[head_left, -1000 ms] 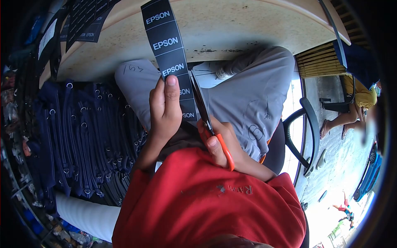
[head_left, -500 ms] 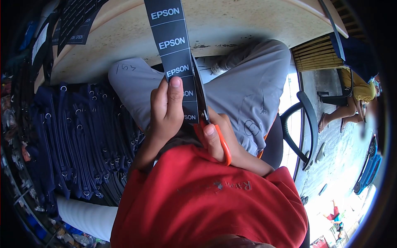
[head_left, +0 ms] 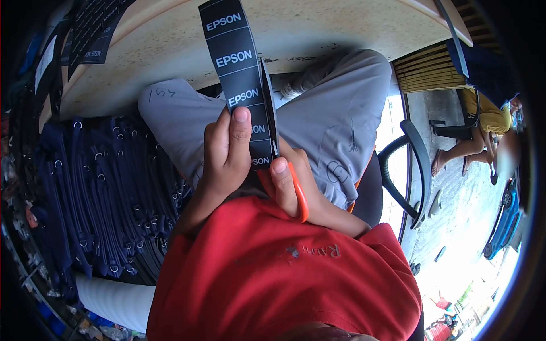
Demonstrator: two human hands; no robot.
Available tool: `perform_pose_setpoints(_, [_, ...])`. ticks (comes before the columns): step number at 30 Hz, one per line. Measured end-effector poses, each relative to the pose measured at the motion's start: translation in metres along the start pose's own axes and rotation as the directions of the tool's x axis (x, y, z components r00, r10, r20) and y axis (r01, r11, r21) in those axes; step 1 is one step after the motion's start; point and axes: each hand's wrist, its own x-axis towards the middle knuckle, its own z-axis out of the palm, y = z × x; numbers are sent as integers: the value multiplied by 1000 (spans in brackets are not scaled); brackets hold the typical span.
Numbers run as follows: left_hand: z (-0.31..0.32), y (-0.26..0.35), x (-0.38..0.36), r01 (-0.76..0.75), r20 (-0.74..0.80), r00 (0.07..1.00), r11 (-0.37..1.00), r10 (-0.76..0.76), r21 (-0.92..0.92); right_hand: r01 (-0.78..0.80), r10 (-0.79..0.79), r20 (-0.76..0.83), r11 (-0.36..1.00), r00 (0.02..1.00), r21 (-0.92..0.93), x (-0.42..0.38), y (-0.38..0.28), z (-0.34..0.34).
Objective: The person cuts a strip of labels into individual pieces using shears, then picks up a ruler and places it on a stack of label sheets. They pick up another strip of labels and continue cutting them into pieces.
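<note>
A black strip of printed EPSON labels (head_left: 233,57) stands upright in front of me, thin lines dividing one label from another. My left hand (head_left: 228,145) pinches it low down, thumb flat on the front and fingers behind. In my right hand (head_left: 287,176) is a pair of orange-handled scissors (head_left: 302,202), my thumb in one loop. The dark blades point up along the strip's right edge and look nearly closed. The fingers of my right hand are mostly hidden behind the handles.
A pale, worn table edge (head_left: 187,51) runs above my knees. More printed black sheets (head_left: 94,34) hang at upper left. Many navy straps with metal rings (head_left: 108,193) lie on the left beside a white roll (head_left: 116,298). A black chair armrest (head_left: 420,165) and a seated person (head_left: 483,142) are on the right.
The scissor blades have come closer together along the strip's edge, and my right hand has shifted slightly left. The left hand keeps its pinch. The whole view has shifted slightly.
</note>
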Motion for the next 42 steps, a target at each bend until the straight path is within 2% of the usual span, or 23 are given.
perform_pose_setpoints(10, [-1, 2, -1, -14, -22, 1000, 1000, 14, 26, -1, 2, 35, 999, 999, -33, -1, 0, -3])
perform_pose_setpoints(12, [-2, 10, -2, 157, -17, 988, 986, -157, 50, -13, 14, 39, 999, 999, -43, -1, -1, -3])
perform_pose_setpoints(16, [-3, 7, -1, 152, -27, 988, 987, -151, 46, -17, 18, 39, 999, 999, -41, -2, 1, -2])
perform_pose_setpoints(18, [-3, 0, 1, -17, -17, 1000, 999, 18, 38, -34, 35, 35, 999, 999, -36, -2, 0, -2])
perform_pose_setpoints(19, [-3, 2, 0, -17, -18, 1000, 999, 18, 38, -34, 36, 35, 999, 999, -37, -2, 0, -2])
perform_pose_setpoints(21, [-2, 10, -2, 125, -22, 992, 991, -124, 48, -46, 48, 39, 998, 998, -38, -2, -1, -2])
perform_pose_setpoints(28, [-3, 6, -2, 127, -21, 992, 990, -126, 54, -52, 55, 56, 997, 997, -49, -1, -3, -3])
perform_pose_setpoints(30, [-4, -1, 1, -35, -3, 999, 999, 35, 37, -70, 72, 57, 997, 996, -36, -1, -4, -3])
perform_pose_setpoints(31, [-4, 1, -1, -34, -3, 999, 999, 34, 37, -71, 73, 58, 997, 996, -36, -1, -4, -3])
perform_pose_setpoints(33, [-3, 8, -3, 121, -10, 993, 992, -120, 48, -63, 64, 45, 997, 997, -36, -1, -2, -2])
perform_pose_setpoints(42, [-2, 9, -2, 106, 8, 994, 994, -106, 26, -103, 104, 40, 994, 994, -34, -2, -4, -2])
